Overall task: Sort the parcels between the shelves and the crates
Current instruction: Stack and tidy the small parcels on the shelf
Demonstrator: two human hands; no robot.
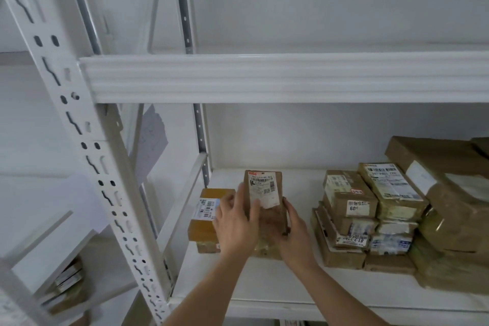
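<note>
At the far left, low and blurred, a few flat brown packets [67, 283] lean in a neighbouring bay beyond the white perforated steel upright [87, 156]. Next comes the white metal shelf [264, 288], and on its left end a squat amber tape-wrapped carton with a barcode label [205, 216] sits on a lower brown box. Just beside it, the left hand [238, 222] lies against the left face of a tall brown cardboard parcel with a white shipping label [266, 209], fingers nearly straight and the thumb over the label's lower edge. The right hand [295, 235] cups the parcel's right side, fingers curled round its lower corner. So the parcel is held between both hands, upright on a box beneath it, which the wrists largely hide. Further right, apart from it, stands a stack of small labelled brown boxes [370, 214], then larger tape-wrapped cartons [447, 214] at the edge.

The parcel seems to be in the act of being placed. The risk is its narrow, tall stance: let go off-centre, it could tip toward the amber carton or forward off the shelf lip. A loose corner of its label might also catch under the thumb and peel
</note>
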